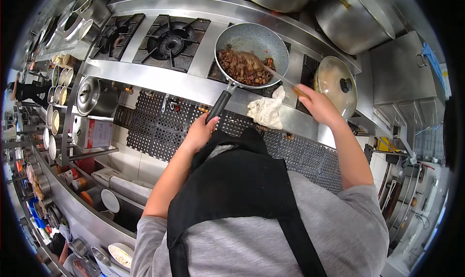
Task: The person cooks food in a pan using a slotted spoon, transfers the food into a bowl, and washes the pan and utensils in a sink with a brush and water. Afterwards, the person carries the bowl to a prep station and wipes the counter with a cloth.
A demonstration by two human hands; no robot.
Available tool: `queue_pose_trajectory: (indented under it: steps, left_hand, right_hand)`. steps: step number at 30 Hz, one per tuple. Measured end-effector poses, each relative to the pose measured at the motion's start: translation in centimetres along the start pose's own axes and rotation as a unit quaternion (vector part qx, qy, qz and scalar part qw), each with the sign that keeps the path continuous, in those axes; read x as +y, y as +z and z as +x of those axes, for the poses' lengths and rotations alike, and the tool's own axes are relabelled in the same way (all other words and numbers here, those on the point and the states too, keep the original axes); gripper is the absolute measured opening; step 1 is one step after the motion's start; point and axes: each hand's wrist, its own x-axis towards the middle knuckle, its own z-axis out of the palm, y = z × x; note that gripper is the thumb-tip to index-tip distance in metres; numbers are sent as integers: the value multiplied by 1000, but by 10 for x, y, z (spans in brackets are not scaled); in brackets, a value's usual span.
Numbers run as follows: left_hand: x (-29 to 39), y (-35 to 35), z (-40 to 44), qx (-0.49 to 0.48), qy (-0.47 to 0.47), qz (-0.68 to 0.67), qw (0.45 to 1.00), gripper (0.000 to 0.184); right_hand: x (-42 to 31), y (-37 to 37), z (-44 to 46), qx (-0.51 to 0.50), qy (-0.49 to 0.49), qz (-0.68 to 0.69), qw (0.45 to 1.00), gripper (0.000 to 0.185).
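Note:
A grey speckled frying pan point(271, 39) sits on a burner of the steel stove. Brown minced food with red bits point(244, 76) covers its lower half. My left hand point(201, 131) is wrapped round the pan's black handle point(220, 105). With my right hand point(317, 102) I grip the wooden handle of a spatula point(283, 79); its far end reaches into the food and is smeared by motion. Just below the pan, a crumpled white cloth point(267, 108) lies over the stove's front edge. Right of my right hand is a pan under a glass lid point(336, 85).
Two bare burners point(172, 43) are left of the pan. Large steel pots point(353, 18) stand at the back right. A lidded steel pot point(94, 95) is on the left. Perforated black mats point(160, 124) cover the floor. Other people show small at the far left edge.

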Motion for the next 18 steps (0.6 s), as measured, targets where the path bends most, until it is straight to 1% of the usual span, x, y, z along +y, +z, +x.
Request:
queue_pose_trajectory:
  steps: [1, 3, 5, 7, 8, 9, 11, 12, 13, 15, 16, 18]
  left_hand:
    - [1, -1, 0, -2, -2, 1, 1000, 28]
    - [-3, -1, 2, 1, 7, -2, 1000, 28]
    - [-3, 0, 2, 2, 17, -6, 1000, 28]
    - [2, -1, -1, -8, -7, -10, 1000, 28]
    - [2, -1, 0, -2, -4, -4, 1000, 28]
    - [2, 0, 0, 1, 0, -6, 1000, 28]
    - [-1, 0, 1, 8, 16, 8, 1000, 28]
    - [-5, 0, 3, 9, 16, 1, 1000, 29]
    - [-5, -1, 3, 8, 15, 2, 1000, 29]
    - [-2, 0, 2, 9, 13, 10, 1000, 29]
    - [-1, 0, 1, 8, 14, 8, 1000, 29]
    - [1, -1, 0, 9, 15, 7, 1000, 29]
  right_hand:
    - [7, 3, -5, -1, -1, -1, 1000, 43]
    - [25, 17, -9, -17, 10, -64, 998, 41]
    - [24, 29, 0, -8, 24, -74, 997, 40]
    - [16, 34, 7, 63, 76, -151, 984, 39]
    - [15, 31, 7, 92, 71, -131, 985, 40]
    - [15, 28, 3, 94, 67, -134, 984, 40]
    - [19, 23, -10, 112, -8, -64, 992, 40]
    - [37, 32, -11, 88, -42, -53, 994, 42]
    - [39, 39, -9, 87, -41, -52, 994, 42]
    - [39, 49, -9, 67, 48, -131, 988, 42]
    - [38, 49, -10, 67, 48, -133, 988, 42]
    - [37, 48, -7, 163, 59, -100, 980, 40]
